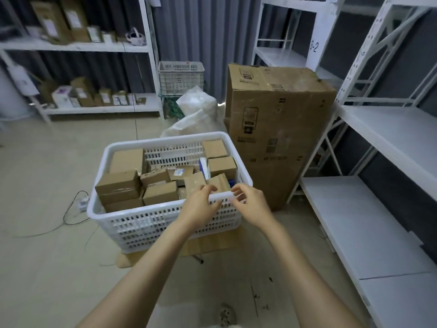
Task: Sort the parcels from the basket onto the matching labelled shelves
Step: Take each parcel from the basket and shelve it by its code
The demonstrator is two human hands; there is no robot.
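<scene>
The left hand [201,207] and right hand [250,204], close together, each curl their fingers over the near rim of the white basket [153,223], which is full of brown parcels [118,185] and stands beside a tall carton [279,119], near the shelves [378,221].

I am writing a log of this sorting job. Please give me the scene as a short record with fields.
left hand: grips the near rim of the basket
right hand: pinches the same rim, beside the left hand
basket: white, slotted, holds many parcels
parcels: small brown cardboard boxes, piled loosely
shelf label: "3-2" on a white post, back right
left shelves: hold other parcels
behind basket: large box, plastic bag, second basket
</scene>
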